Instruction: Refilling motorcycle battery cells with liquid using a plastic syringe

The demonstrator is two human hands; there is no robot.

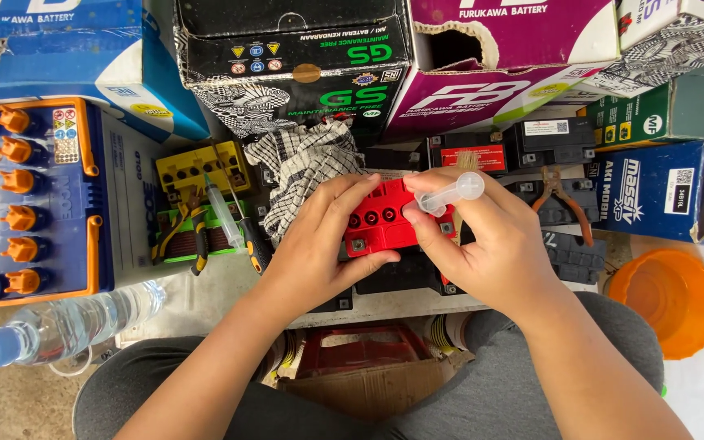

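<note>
Head view, the only one. Much of the red-topped battery (382, 224) is hidden: the left hand (319, 244) covers its left edge and front corner, the right hand (495, 244) covers its right end, and its dark lower body shows only as slivers beneath the palms. How many filler holes the lid has cannot be counted in full; three dark round openings show in a row, and the rest lie under the right thumb. The tip of the clear plastic syringe (452, 194) is lost behind the fingers, so whether it sits in a hole cannot be told. The boxes along the top edge are cut off by the frame, as is the water bottle (50, 330) at lower left.

The battery is small, with a bright red lid and a metal terminal at its near left corner. It sits on a pale tabletop (385, 305), centre of frame, just in front of a checked cloth (303, 167) and between the two hands.

The left hand is curled around the battery's left side, thumb across the front, holding it firm. The right hand is closed on the syringe, pinching its barrel between thumb and fingers above the lid's right part.

A large blue battery with orange caps (30, 204) stands well to the left; orange-handled pliers (564, 204) and an orange bowl (666, 301) lie to the right.
</note>
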